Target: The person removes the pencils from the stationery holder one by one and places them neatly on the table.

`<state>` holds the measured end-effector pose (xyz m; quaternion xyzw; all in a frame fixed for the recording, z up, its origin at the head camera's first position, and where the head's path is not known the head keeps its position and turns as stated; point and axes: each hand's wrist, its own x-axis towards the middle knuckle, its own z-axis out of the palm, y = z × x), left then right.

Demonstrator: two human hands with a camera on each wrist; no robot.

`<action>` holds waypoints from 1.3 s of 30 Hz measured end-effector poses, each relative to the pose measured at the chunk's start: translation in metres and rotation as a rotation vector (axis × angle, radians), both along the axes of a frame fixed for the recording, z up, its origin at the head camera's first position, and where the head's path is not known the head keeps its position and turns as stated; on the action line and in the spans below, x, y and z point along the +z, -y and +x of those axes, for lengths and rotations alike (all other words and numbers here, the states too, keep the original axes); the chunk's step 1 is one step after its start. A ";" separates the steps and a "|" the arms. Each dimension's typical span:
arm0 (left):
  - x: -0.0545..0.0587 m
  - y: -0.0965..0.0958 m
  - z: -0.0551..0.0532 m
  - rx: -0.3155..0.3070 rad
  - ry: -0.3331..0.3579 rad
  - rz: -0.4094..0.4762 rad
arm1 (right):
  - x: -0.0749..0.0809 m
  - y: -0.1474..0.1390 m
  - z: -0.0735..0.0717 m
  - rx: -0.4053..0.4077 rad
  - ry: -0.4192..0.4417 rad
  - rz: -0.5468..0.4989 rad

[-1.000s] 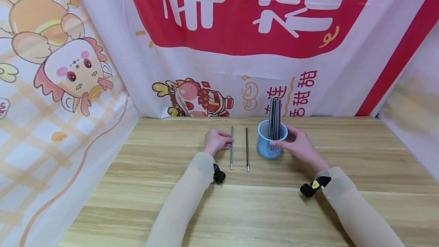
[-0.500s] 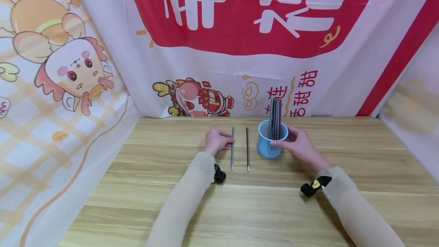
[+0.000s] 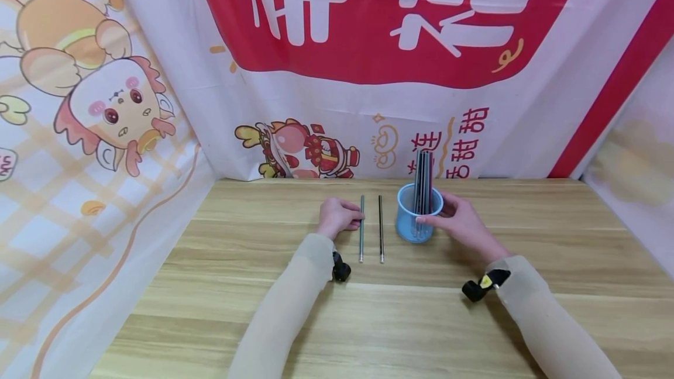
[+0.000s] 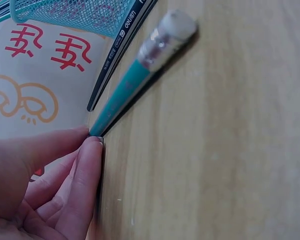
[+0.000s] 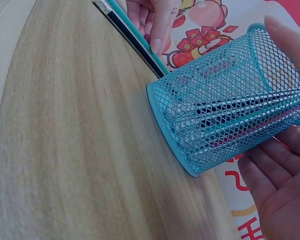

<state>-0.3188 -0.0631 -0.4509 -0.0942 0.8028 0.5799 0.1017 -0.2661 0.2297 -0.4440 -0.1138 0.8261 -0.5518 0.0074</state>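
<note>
Thumb and fingertips of my left hand (image 3: 338, 216) pinch a teal pencil (image 4: 124, 92) near its middle. It lies along the table, its white eraser end toward me. Just to its right, roughly parallel, is a black pencil (image 3: 381, 235) with a white eraser, untouched by either hand. A light blue mesh pencil cup (image 5: 190, 95) stands upright on the table, right of both pencils. My right hand (image 3: 463, 224) holds the cup around its right side, thumb at the front rim. Several pencils (image 3: 423, 183) stand inside the cup, leaning together.
The wood-grain table (image 3: 400, 326) meets a printed white and red cloth (image 3: 326, 104) just behind the cup. Another patterned cloth (image 3: 158, 203) borders the left side. Black wrist cameras (image 3: 341, 268) are strapped at both sleeves.
My left hand has shifted slightly right with the teal pencil, narrowing the gap to the black one. The right hand and the cup stay in place.
</note>
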 end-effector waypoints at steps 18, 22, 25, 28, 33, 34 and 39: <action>0.014 0.005 0.002 -0.030 -0.152 0.023 | -0.003 -0.001 -0.001 0.006 -0.013 -0.003; 0.031 -0.005 0.006 -0.104 -0.266 0.030 | -0.002 -0.001 0.000 0.008 -0.014 -0.002; 0.044 -0.018 0.008 -0.171 -0.341 0.013 | -0.002 0.000 0.000 0.008 -0.014 -0.006; 0.052 -0.031 0.008 -0.231 -0.400 -0.019 | -0.002 0.000 -0.001 0.012 -0.017 -0.009; 0.059 -0.051 0.003 -0.313 -0.441 -0.045 | -0.003 0.001 -0.002 0.025 -0.016 -0.014; 0.059 -0.055 0.001 -0.331 -0.443 -0.044 | -0.003 0.001 -0.003 0.025 -0.014 -0.016; 0.061 -0.073 -0.006 -0.388 -0.459 -0.052 | -0.003 -0.001 -0.002 0.018 -0.026 -0.022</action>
